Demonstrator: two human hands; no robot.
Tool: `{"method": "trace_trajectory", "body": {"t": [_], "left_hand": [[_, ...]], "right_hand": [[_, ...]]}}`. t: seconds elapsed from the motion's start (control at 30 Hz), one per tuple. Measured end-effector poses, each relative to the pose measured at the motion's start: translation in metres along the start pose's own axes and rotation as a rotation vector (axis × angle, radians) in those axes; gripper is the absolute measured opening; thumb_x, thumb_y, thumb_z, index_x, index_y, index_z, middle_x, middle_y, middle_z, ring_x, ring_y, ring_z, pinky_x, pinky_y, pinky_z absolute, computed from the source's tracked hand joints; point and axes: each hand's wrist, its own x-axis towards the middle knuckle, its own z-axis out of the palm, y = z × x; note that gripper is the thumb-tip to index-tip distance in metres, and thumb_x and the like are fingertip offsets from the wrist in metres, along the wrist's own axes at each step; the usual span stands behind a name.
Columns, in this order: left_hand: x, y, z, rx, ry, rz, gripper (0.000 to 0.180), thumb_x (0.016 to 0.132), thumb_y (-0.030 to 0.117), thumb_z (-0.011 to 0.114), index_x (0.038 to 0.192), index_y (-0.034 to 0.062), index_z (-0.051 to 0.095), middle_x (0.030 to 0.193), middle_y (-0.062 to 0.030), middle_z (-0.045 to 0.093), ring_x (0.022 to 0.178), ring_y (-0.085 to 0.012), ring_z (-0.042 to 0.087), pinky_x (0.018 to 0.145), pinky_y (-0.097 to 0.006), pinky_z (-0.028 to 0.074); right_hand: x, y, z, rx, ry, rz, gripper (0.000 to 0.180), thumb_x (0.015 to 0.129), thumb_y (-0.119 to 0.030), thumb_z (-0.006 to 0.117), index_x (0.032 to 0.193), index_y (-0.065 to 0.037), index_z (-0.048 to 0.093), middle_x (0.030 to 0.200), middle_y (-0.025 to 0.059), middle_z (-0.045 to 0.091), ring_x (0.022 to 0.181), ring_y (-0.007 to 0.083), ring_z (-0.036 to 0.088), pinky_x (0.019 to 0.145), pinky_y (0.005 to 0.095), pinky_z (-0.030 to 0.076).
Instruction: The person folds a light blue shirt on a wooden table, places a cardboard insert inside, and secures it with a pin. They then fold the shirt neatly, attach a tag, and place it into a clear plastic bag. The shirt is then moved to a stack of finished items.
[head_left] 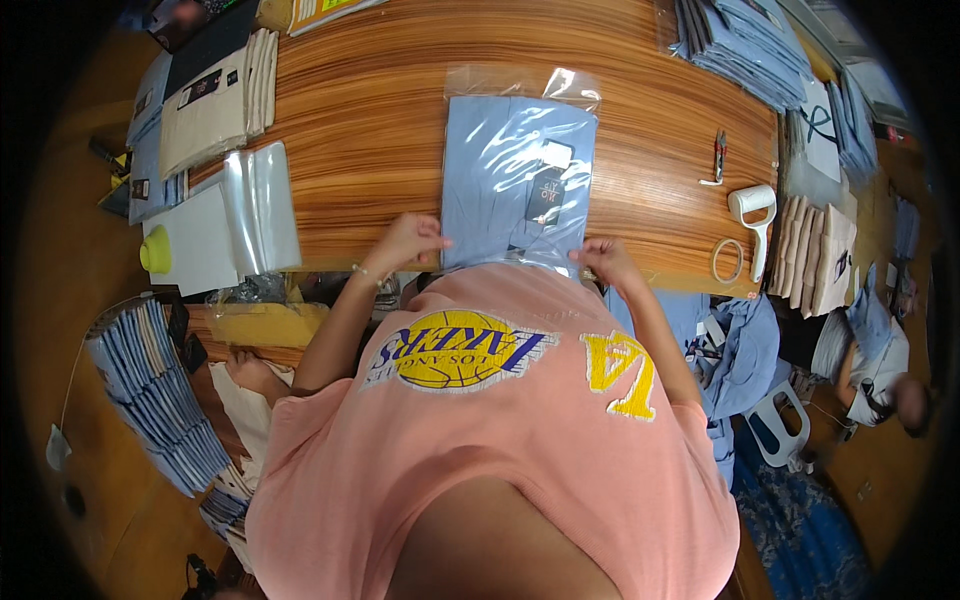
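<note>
A folded light-blue garment in a clear plastic bag (515, 175) lies on the wooden table (370, 110) straight ahead of me, with a dark tag and a white tag on it. My left hand (408, 240) pinches the bag's near left corner. My right hand (603, 260) grips its near right corner. My pink shirt hides the bag's near edge.
A pile of empty clear bags (258, 205) and a yellow-capped item (155, 252) lie at the left. Stacks of beige and blue folded garments (205, 105) sit far left, more blue ones (745, 40) far right. Snips (717, 155), lint roller (755, 215) and tape ring (727, 260) lie right. Another person (880, 360) sits lower right.
</note>
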Motion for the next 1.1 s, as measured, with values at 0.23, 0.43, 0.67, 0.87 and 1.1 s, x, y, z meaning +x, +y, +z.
{"method": "trace_trajectory", "body": {"t": [0.23,0.43,0.67,0.87,1.1], "left_hand": [[-0.007,0.018,-0.009,0.005,-0.032,-0.060,0.024,0.076,0.023,0.075,0.074,0.0014,0.063,0.061,-0.0022,0.061,0.042,-0.0055,0.048,0.039,-0.019,0.035],[-0.006,-0.007,0.002,0.082,-0.155,-0.025,0.025,0.078,0.021,0.073,0.071,0.0013,0.061,0.058,-0.0010,0.059,0.041,-0.0057,0.045,0.038,-0.021,0.034],[0.000,0.018,0.000,0.067,-0.088,0.009,0.019,0.079,0.019,0.072,0.079,0.0034,0.061,0.065,0.0007,0.061,0.051,-0.0035,0.048,0.042,-0.019,0.035],[0.048,0.108,-0.011,0.733,0.436,0.479,0.064,0.077,0.023,0.071,0.130,0.0030,0.043,0.098,-0.0104,0.059,0.084,-0.0189,0.056,0.071,-0.033,0.047],[0.056,0.083,0.032,1.274,0.236,0.631,0.067,0.076,0.034,0.069,0.133,0.0101,0.044,0.144,-0.0137,0.031,0.130,-0.0327,0.029,0.105,-0.051,0.026]], "right_hand": [[-0.006,-0.003,-0.002,0.073,0.009,-0.060,0.017,0.079,-0.019,0.073,0.071,-0.007,0.064,0.057,-0.0058,0.053,0.045,0.0028,0.040,0.040,0.0214,0.028],[-0.014,0.003,0.011,-0.092,0.009,-0.051,0.020,0.078,-0.020,0.073,0.068,-0.007,0.062,0.057,-0.0050,0.054,0.048,0.0032,0.041,0.044,0.0200,0.031],[0.005,0.004,0.009,0.047,0.063,-0.234,0.017,0.078,-0.016,0.071,0.069,-0.005,0.062,0.062,-0.0039,0.056,0.054,0.0038,0.045,0.048,0.0208,0.035],[0.053,-0.111,-0.028,-0.067,0.193,-0.404,0.015,0.082,-0.016,0.067,0.074,-0.003,0.063,0.064,-0.0031,0.055,0.058,0.0053,0.047,0.054,0.0204,0.035],[0.071,-0.111,-0.016,0.058,0.111,-0.456,0.019,0.082,-0.010,0.069,0.093,-0.003,0.056,0.079,0.0024,0.062,0.063,0.0100,0.056,0.058,0.0227,0.048]]}}
